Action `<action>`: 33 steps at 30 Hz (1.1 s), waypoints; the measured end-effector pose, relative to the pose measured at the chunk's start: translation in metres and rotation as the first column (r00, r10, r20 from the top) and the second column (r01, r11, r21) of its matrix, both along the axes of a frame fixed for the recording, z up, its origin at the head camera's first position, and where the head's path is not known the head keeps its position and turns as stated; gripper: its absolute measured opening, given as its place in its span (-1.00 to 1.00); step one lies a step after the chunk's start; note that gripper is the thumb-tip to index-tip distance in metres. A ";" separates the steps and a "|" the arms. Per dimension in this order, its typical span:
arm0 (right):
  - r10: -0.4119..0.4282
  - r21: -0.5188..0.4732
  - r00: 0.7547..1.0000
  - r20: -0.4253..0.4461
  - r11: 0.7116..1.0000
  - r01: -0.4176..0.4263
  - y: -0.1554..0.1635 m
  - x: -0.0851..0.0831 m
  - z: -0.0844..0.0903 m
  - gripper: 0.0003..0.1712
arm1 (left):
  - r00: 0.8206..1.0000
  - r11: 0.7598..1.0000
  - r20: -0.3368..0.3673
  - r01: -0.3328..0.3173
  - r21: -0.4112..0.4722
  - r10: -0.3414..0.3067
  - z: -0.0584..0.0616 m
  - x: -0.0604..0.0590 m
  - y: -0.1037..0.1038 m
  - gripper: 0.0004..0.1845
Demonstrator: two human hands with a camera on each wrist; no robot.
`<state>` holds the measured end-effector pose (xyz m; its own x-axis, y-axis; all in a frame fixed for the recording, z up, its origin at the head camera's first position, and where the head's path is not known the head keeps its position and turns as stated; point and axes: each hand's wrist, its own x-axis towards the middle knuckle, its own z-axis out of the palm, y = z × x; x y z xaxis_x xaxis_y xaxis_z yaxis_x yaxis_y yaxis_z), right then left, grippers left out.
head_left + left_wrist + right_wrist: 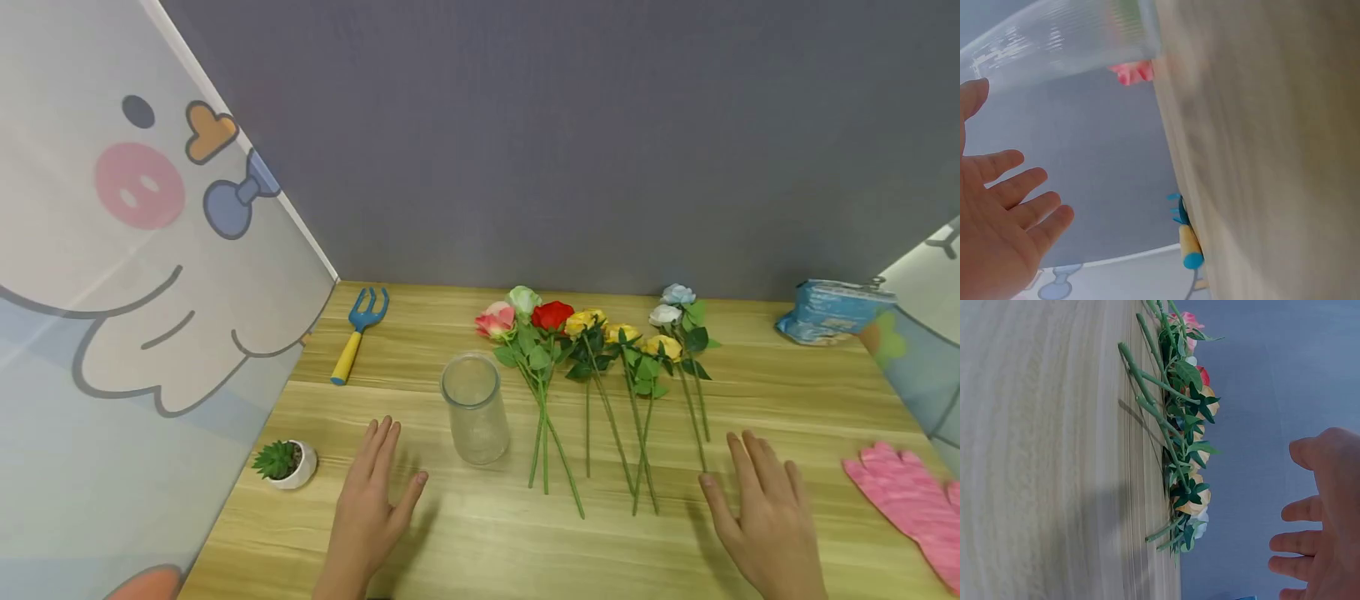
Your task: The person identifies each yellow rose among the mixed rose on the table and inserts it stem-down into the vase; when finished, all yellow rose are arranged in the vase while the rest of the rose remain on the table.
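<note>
A clear ribbed glass vase [475, 408] stands upright on the wooden table [525, 550]; it also shows in the left wrist view as the vase [1066, 37]. Right of it lie several artificial roses [592, 350] in pink, red, yellow and pale blue, stems toward me, seen edge-on as roses [1188, 444]. My left hand [371, 500] hovers flat with straight fingers just left of the vase, holding nothing; its fingers [1016, 194] are spread. My right hand [765, 517] hovers flat near the stem ends, empty, fingers [1310, 537] straight.
A blue garden fork with yellow handle [358, 333] lies at the back left. A small succulent in a white pot [285, 462] sits at the left edge. A pink glove [907, 500] lies at the right, a blue packet [832, 310] at the back right. Cartoon-printed screens flank the table.
</note>
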<state>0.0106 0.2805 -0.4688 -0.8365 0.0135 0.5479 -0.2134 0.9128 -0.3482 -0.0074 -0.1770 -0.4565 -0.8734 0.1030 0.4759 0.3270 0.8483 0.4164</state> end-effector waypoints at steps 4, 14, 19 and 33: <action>0.034 -0.013 0.999 -0.014 0.999 -0.034 -0.001 -0.002 0.000 -0.27 | 0.999 0.999 -0.009 0.039 0.028 -0.039 0.003 -0.007 0.007 -0.18; 0.078 -0.047 0.997 -0.010 0.996 -0.079 -0.005 -0.008 0.000 -0.40 | 0.977 0.975 -0.106 0.197 0.106 -0.186 0.009 -0.025 0.025 -0.15; 0.077 -0.055 0.997 0.031 0.996 -0.076 -0.008 -0.009 0.000 -0.44 | 0.965 0.962 -0.142 0.238 0.130 -0.220 0.011 -0.033 0.031 -0.13; 0.097 -0.121 0.979 0.177 0.990 -0.076 -0.020 -0.014 0.005 -0.45 | 0.948 0.921 -0.127 0.315 0.232 -0.292 0.010 -0.048 0.042 -0.05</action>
<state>-0.0031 0.2607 -0.4642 -0.9228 -0.0105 0.3851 -0.2135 0.8459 -0.4887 -0.0559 -0.1346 -0.4462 -0.7724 0.2264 0.5934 0.5971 0.5773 0.5570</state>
